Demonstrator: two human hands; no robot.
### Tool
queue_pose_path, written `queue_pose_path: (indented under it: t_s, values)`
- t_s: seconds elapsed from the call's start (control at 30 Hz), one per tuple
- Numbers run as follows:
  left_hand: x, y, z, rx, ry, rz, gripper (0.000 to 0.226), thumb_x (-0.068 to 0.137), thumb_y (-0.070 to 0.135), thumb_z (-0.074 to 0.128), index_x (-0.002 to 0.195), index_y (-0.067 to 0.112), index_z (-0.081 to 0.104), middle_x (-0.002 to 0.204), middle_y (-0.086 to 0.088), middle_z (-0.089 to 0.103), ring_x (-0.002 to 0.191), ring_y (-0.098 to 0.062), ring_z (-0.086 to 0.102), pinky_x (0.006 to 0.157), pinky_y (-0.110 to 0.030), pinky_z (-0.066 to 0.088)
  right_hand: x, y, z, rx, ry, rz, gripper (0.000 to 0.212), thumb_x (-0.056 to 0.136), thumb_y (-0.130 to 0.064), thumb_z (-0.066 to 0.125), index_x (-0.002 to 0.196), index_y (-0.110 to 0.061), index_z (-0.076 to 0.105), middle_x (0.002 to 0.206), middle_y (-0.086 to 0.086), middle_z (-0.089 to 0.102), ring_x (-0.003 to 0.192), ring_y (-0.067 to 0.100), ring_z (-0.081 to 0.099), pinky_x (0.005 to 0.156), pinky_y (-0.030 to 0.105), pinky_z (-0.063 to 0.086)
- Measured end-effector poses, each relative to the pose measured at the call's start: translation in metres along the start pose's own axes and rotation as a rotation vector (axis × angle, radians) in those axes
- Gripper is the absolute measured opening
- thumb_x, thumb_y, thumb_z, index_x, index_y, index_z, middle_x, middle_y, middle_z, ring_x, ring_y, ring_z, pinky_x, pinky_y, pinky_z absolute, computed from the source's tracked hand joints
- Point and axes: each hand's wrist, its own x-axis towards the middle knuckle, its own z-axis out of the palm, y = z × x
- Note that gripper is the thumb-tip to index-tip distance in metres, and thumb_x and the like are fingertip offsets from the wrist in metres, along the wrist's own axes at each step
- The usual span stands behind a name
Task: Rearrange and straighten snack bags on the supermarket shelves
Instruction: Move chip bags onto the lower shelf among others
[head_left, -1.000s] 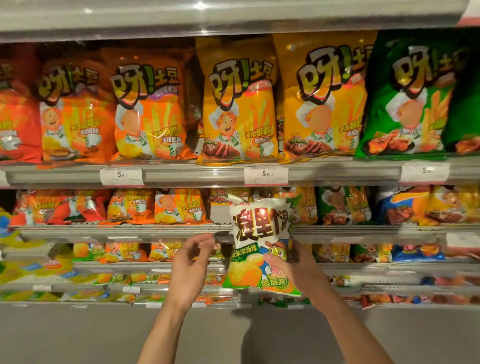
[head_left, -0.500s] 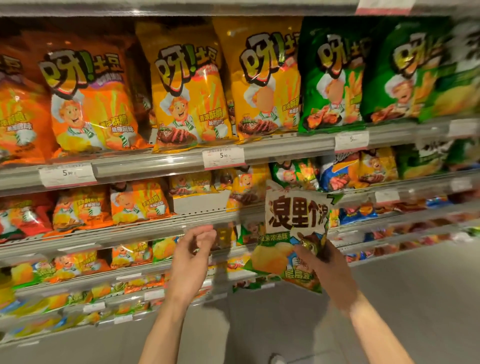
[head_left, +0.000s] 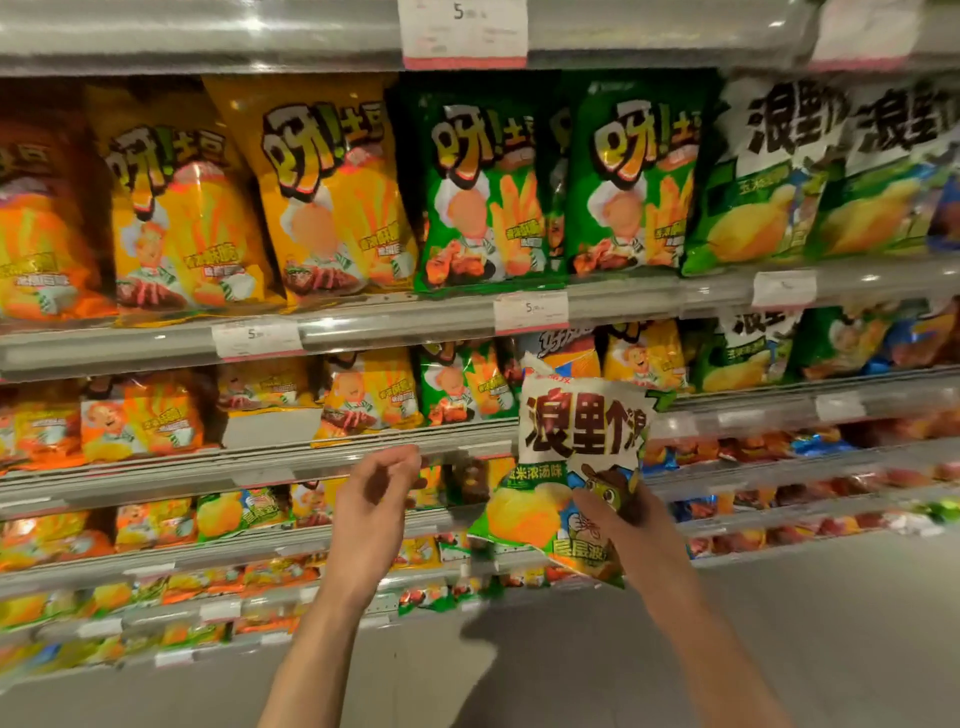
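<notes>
My right hand (head_left: 626, 517) grips a white and green chip bag (head_left: 569, 457) by its lower right part, holding it upright in front of the second shelf. Matching white and green bags (head_left: 769, 176) stand on the upper shelf at the right, and another (head_left: 745, 348) sits on the second shelf right of the held bag. My left hand (head_left: 376, 493) hovers to the left of the bag with loosely curled fingers and holds nothing.
Yellow bags (head_left: 332, 192) and green bags (head_left: 483, 192) fill the upper shelf. The second shelf rail (head_left: 363, 452) carries small orange and green bags, with a gap (head_left: 270, 426) behind it. Lower shelves run down to the grey floor (head_left: 779, 649).
The view has swung to the right along the shelves, bringing the white and green bags into sight. My right hand keeps the bag raised; my left hand stays beside it, empty.
</notes>
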Motion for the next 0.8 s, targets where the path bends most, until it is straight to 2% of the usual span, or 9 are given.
queue_pose_path:
  t_s: [0.07, 0.13, 0.27, 0.3, 0.4, 0.5, 0.57, 0.67, 0.8]
  values:
    - [-0.006, 0.004, 0.033, 0.005, -0.007, -0.005, 0.016, 0.096, 0.036, 0.066, 0.107, 0.028, 0.075, 0.105, 0.018, 0.076, 0.1, 0.004, 0.069, 0.087, -0.022, 0.05, 0.009, -0.002, -0.034, -0.002, -0.003, 0.0, 0.059, 0.055, -0.061, 0.082, 0.108, -0.041, 0.064, 0.095, -0.025, 0.076, 0.087, -0.002, 0.074, 0.066, 0.015, 0.055]
    - [-0.01, 0.007, 0.06, 0.011, -0.006, -0.006, 0.014, 0.097, 0.035, 0.066, 0.107, 0.031, 0.075, 0.107, 0.017, 0.076, 0.101, 0.004, 0.068, 0.088, -0.026, 0.051, 0.017, -0.002, -0.062, -0.003, -0.014, 0.013, 0.054, 0.06, -0.055, 0.082, 0.108, -0.038, 0.065, 0.097, -0.021, 0.078, 0.089, 0.004, 0.075, 0.074, 0.024, 0.057]
    - [-0.011, 0.014, 0.1, 0.044, -0.008, -0.002, 0.017, 0.097, 0.042, 0.064, 0.107, 0.031, 0.073, 0.104, 0.013, 0.078, 0.1, 0.003, 0.069, 0.087, -0.024, 0.049, 0.034, -0.004, -0.098, -0.011, -0.011, -0.003, 0.049, 0.065, -0.057, 0.083, 0.107, -0.041, 0.065, 0.094, -0.022, 0.077, 0.086, 0.0, 0.074, 0.065, 0.016, 0.056]
    - [-0.011, 0.017, 0.107, 0.046, -0.01, -0.001, 0.019, 0.097, 0.042, 0.064, 0.108, 0.03, 0.073, 0.103, 0.013, 0.078, 0.099, 0.003, 0.069, 0.084, -0.023, 0.05, 0.038, -0.006, -0.103, -0.017, -0.011, -0.001, 0.049, 0.066, -0.06, 0.085, 0.107, -0.042, 0.065, 0.095, -0.022, 0.077, 0.087, 0.001, 0.075, 0.066, 0.017, 0.057]
    - [-0.002, 0.022, 0.121, 0.034, -0.018, 0.017, 0.017, 0.097, 0.039, 0.064, 0.107, 0.029, 0.073, 0.1, 0.016, 0.077, 0.094, 0.002, 0.07, 0.071, -0.013, 0.052, 0.053, -0.01, -0.118, -0.058, 0.02, 0.012, 0.046, 0.069, -0.062, 0.084, 0.107, -0.045, 0.064, 0.099, -0.02, 0.077, 0.1, 0.011, 0.073, 0.086, 0.035, 0.057]
    - [0.015, 0.026, 0.134, 0.008, 0.013, 0.01, 0.01, 0.098, 0.033, 0.065, 0.104, 0.031, 0.073, 0.096, 0.022, 0.075, 0.091, 0.001, 0.069, 0.068, -0.01, 0.051, 0.062, -0.018, -0.13, -0.067, 0.053, 0.008, 0.056, 0.062, -0.065, 0.08, 0.111, -0.04, 0.065, 0.097, -0.026, 0.075, 0.102, 0.007, 0.07, 0.08, 0.028, 0.052]
    - [0.026, 0.024, 0.147, -0.018, 0.006, -0.002, 0.01, 0.099, 0.028, 0.065, 0.102, 0.031, 0.073, 0.095, 0.025, 0.074, 0.09, 0.002, 0.069, 0.073, -0.017, 0.053, 0.069, -0.02, -0.142, -0.079, 0.097, 0.007, 0.067, 0.056, -0.069, 0.08, 0.114, -0.037, 0.066, 0.096, -0.026, 0.076, 0.096, 0.004, 0.072, 0.077, 0.025, 0.053]
    - [0.036, 0.016, 0.167, -0.035, -0.019, -0.016, 0.01, 0.099, 0.026, 0.064, 0.1, 0.029, 0.074, 0.098, 0.022, 0.074, 0.09, -0.001, 0.069, 0.085, -0.037, 0.058, 0.078, -0.021, -0.159, -0.074, 0.129, 0.016, 0.073, 0.053, -0.07, 0.084, 0.116, -0.035, 0.068, 0.101, -0.016, 0.078, 0.095, 0.009, 0.075, 0.084, 0.036, 0.06]
    - [0.046, 0.008, 0.189, -0.014, -0.038, -0.037, 0.01, 0.098, 0.033, 0.065, 0.1, 0.03, 0.073, 0.096, 0.027, 0.073, 0.091, 0.005, 0.068, 0.095, -0.043, 0.056, 0.087, -0.017, -0.179, -0.072, 0.113, 0.025, 0.072, 0.054, -0.065, 0.086, 0.117, -0.033, 0.069, 0.105, -0.008, 0.079, 0.099, 0.017, 0.076, 0.094, 0.047, 0.059]
